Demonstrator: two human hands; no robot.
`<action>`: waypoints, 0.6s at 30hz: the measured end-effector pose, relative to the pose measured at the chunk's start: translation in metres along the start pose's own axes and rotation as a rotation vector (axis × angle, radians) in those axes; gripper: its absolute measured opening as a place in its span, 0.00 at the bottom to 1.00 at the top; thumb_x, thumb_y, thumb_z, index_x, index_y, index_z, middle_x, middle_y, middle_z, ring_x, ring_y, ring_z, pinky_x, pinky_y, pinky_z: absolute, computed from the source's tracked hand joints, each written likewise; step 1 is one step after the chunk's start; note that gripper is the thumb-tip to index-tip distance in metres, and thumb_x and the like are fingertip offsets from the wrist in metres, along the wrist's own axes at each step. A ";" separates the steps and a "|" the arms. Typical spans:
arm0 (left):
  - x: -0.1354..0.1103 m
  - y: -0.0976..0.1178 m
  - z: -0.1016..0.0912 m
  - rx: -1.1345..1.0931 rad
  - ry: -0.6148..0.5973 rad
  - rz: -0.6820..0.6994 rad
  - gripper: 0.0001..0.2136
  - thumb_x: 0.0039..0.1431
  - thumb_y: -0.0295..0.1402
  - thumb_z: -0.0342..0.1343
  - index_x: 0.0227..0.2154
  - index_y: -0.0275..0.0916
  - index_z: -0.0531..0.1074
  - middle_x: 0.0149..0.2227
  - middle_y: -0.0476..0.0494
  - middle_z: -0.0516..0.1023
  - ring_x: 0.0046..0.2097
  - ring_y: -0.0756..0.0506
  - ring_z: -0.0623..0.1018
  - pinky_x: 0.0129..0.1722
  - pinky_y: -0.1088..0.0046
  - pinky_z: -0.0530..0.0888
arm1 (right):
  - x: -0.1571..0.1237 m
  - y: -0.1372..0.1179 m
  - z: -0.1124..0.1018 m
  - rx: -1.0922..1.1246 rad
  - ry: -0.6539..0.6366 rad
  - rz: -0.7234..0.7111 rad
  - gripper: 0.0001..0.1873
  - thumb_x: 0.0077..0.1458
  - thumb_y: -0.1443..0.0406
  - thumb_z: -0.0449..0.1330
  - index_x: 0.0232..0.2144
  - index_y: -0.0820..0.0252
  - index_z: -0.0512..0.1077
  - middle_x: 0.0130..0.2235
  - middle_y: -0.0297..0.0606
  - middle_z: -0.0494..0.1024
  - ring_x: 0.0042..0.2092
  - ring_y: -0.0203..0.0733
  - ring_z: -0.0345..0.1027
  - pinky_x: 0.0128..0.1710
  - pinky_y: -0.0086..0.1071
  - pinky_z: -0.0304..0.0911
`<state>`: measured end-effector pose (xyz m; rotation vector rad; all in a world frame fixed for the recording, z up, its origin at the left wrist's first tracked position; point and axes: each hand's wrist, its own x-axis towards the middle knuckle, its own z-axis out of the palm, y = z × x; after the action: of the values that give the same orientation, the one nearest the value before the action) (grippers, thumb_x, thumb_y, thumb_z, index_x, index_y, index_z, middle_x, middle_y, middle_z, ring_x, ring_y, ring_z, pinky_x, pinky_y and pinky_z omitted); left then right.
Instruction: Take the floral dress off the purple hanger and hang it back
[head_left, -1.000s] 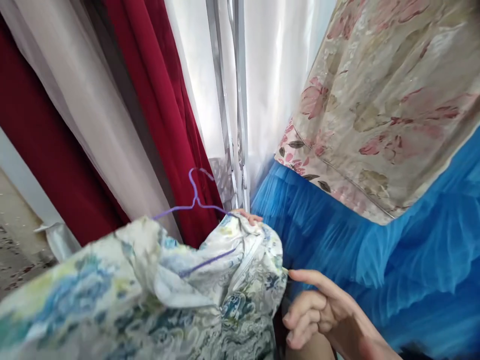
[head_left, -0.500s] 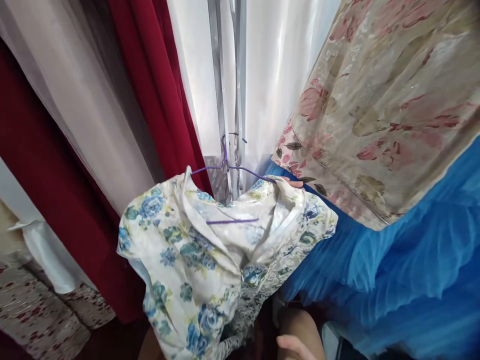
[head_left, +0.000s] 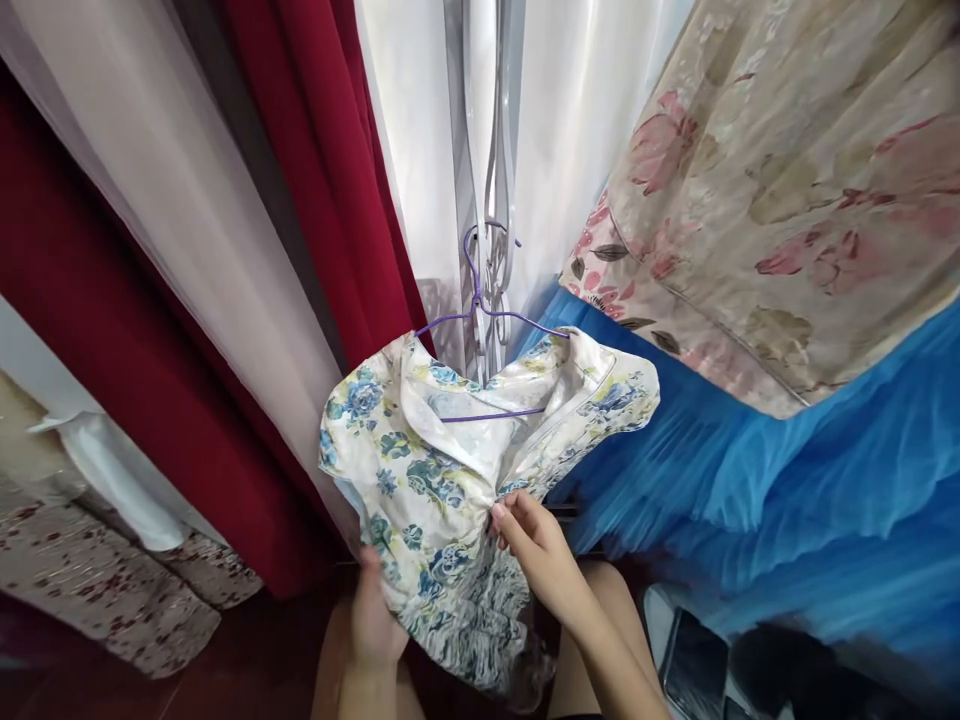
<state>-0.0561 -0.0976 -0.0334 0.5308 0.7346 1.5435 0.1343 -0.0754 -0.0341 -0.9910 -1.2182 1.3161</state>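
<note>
A white garment with blue flowers (head_left: 450, 470) hangs on a purple wire hanger (head_left: 484, 310). The hanger's hook sits on the metal window grille (head_left: 495, 200). My left hand (head_left: 375, 620) grips the garment's lower left part, fingers closed on the cloth. My right hand (head_left: 536, 550) pinches the fabric at the garment's middle, just below the neckline. Both hands reach up from the bottom of the view.
Red curtains (head_left: 315, 170) and sheer white curtains (head_left: 172, 230) hang at the left of the window. A blue tulle dress (head_left: 787, 480) and a pink floral cloth (head_left: 787, 180) hang at the right. A dark phone (head_left: 694, 665) lies at the lower right.
The hanger has risen and now hangs by its hook on the grille. My hand left the hanger's shoulder, and both hands now hold the garment's lower part.
</note>
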 end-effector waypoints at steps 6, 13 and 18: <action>-0.016 -0.005 -0.013 0.402 0.151 -0.040 0.32 0.47 0.41 0.74 0.56 0.41 0.75 0.51 0.38 0.83 0.58 0.32 0.78 0.60 0.55 0.75 | 0.007 -0.011 0.017 -0.096 0.035 -0.059 0.19 0.65 0.51 0.59 0.29 0.59 0.69 0.27 0.33 0.71 0.28 0.37 0.61 0.30 0.31 0.57; -0.013 -0.042 -0.002 0.707 0.458 0.639 0.34 0.55 0.38 0.68 0.64 0.45 0.62 0.65 0.35 0.67 0.67 0.34 0.68 0.64 0.54 0.69 | -0.004 -0.008 0.002 0.125 0.179 0.059 0.14 0.57 0.59 0.63 0.24 0.59 0.69 0.21 0.30 0.69 0.22 0.32 0.54 0.23 0.29 0.48; -0.005 -0.080 0.021 1.079 0.004 0.722 0.14 0.63 0.29 0.58 0.51 0.42 0.71 0.50 0.39 0.76 0.53 0.40 0.77 0.53 0.62 0.75 | -0.010 -0.012 0.002 0.110 0.116 0.049 0.13 0.58 0.61 0.62 0.23 0.60 0.69 0.19 0.30 0.69 0.22 0.32 0.55 0.25 0.29 0.51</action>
<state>0.0148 -0.0987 -0.0757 1.7330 1.4796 1.6780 0.1353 -0.0864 -0.0224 -1.0096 -1.0289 1.3306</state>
